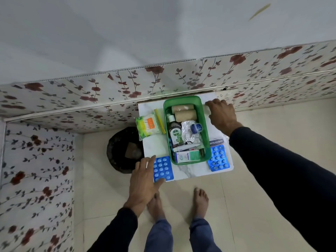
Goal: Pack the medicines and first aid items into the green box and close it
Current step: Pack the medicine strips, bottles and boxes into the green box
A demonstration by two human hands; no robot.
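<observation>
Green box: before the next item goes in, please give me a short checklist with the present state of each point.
1. The green box is open, no lid on it: ok.
2. Room left inside: cannot tell; bandage rolls, a Dettol bottle and a carton already fill much of it.
3. Left hand reaches the near-left blister pack: ok, fingers lie on its edge.
4. Right hand holds nothing: cannot tell; it rests on the table's far right.
5. All items packed: not ok; the cotton buds pack and right blister pack stay outside.
</observation>
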